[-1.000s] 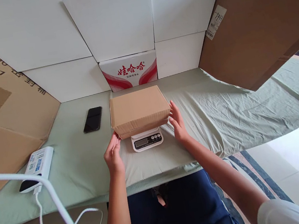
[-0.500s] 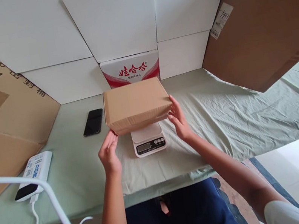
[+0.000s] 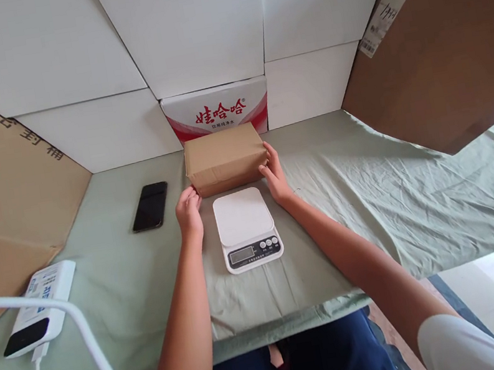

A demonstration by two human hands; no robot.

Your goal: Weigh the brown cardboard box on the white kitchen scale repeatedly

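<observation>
Where legible, 娃哈哈 carton point(image 3: 216, 109), perhaps water

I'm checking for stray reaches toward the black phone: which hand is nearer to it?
Left. The left hand rests at the cardboard box's left end, a short way right of the phone. The right hand is at the box's far end.

We see a small box point(image 3: 225, 158) of matt brown cardboard, plain and slightly creased. The scale point(image 3: 245, 227) before it looks like smooth white plastic with a faint sheen. The surface point(image 3: 371, 189) wears a pale green cloth, matt and wrinkled. The phone point(image 3: 150, 206) shows glossy black glass. Behind stand matt white boards point(image 3: 182, 25) and rough brown cardboard sheets point(image 3: 442, 51).
</observation>
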